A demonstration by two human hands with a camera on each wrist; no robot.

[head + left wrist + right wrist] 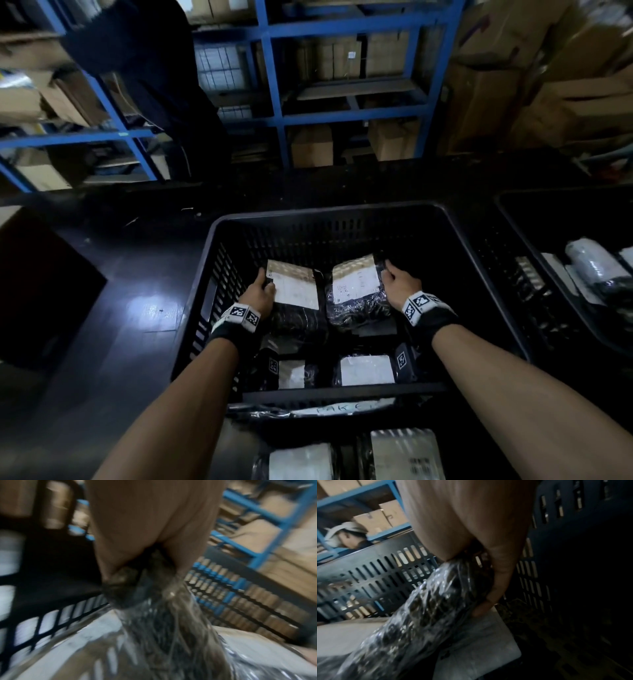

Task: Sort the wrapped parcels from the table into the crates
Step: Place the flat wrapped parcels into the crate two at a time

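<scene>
Head view shows the sorting well under way but not finished. Both hands are down inside the middle crate (479, 246), each setting a parcel onto the layer already there. The left hand (257, 294) has its grip curled round the left edge of the left parcel (296, 286), thumb on the white label. The right hand (399, 286) has its grip closed on the right edge of the right parcel (356, 291), a plastic-wrapped bundle; the right wrist view shows the fingers (498, 585) wrapped under its side. The two parcels lie just beside each other in the far half of the crate.

Nearer the person, two more labelled parcels (366, 370) lie on the crate's floor, so it holds at least four, with room left above. A second crate (513, 219) at the right edge holds several wrapped parcels too (their count is hard to tell, as the frame cuts them off).

Still to sort: at least two parcels (404, 455) lie below the crate's near rim, seemingly on the worktop, plus a flat wrapped one tucked against the rim. My judgement is that both grips need only let go before reaching back for those.
</scene>
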